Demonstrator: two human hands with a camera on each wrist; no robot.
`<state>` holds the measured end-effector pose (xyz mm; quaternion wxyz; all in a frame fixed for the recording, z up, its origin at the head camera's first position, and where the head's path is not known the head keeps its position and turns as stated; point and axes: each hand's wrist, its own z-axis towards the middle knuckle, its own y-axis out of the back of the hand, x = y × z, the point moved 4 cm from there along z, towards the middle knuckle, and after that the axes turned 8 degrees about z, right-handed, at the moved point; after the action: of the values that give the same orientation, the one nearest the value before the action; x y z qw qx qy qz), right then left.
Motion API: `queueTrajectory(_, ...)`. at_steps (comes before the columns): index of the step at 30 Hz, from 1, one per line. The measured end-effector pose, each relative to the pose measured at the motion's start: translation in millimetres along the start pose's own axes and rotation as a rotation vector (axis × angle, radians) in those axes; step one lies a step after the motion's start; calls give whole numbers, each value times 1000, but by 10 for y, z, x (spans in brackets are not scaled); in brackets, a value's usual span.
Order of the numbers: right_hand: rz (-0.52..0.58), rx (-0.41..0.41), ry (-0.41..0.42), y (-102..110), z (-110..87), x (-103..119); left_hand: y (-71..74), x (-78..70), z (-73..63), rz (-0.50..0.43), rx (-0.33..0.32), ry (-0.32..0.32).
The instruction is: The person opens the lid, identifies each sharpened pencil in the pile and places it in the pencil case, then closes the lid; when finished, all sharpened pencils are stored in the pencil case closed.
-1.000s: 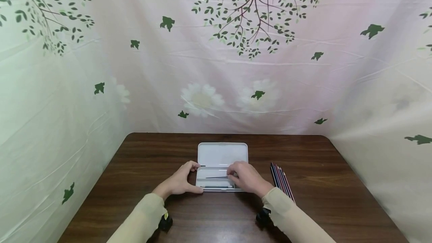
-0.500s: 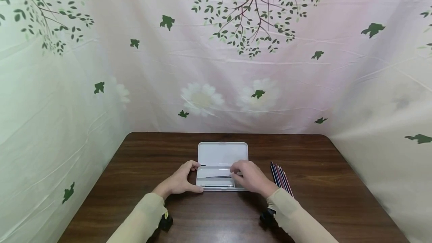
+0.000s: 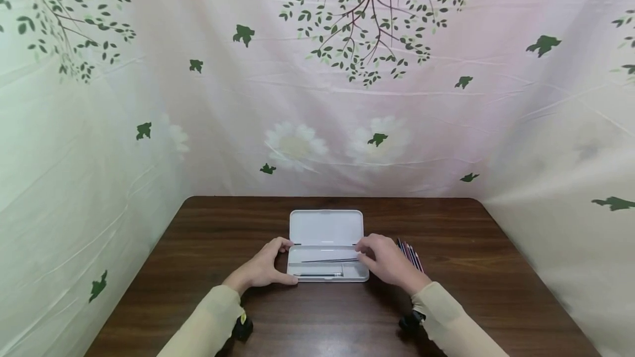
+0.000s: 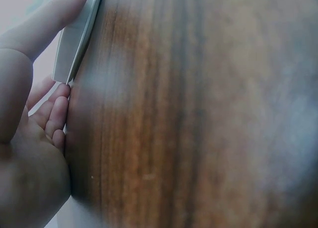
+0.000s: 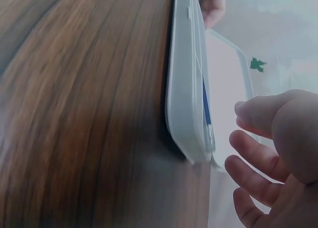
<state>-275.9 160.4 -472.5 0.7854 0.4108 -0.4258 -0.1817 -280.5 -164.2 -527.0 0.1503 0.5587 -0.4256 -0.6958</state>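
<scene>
A white pencil case (image 3: 356, 277) lies with its lid (image 3: 326, 227) raised toward the back. One or more dark, slim pencils (image 3: 324, 260) lie in its long rear compartment, and another pencil (image 3: 319, 275) rests in the front one. My left hand (image 3: 263, 266) holds the case's left end between thumb at the front corner and fingers at the back. My right hand (image 3: 389, 260) hovers at the right end, its fingers (image 5: 251, 148) loosely bent with nothing between them in the right wrist view. A blue pencil (image 5: 206, 104) shows inside the case there.
To the right, partly behind my right hand, lies a bundle of several dark and reddish pencils (image 3: 410, 255) on the brown wooden table (image 3: 238, 219). A printed cloth (image 3: 322, 98) hangs around the table's back and sides.
My right hand has moved rightward from over the middle of the case to its right end, uncovering more of the pencils inside. My left hand has stayed in place.
</scene>
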Motion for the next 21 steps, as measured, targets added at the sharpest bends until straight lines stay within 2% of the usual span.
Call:
queueTrajectory(12, -44, -96, 6, 250, -249, -198, -18, 5, -28, 6, 1, -10)
queueTrajectory(21, -70, -124, -50, 374, -406, -371, -7, -1, -12, 3, -3, -16)
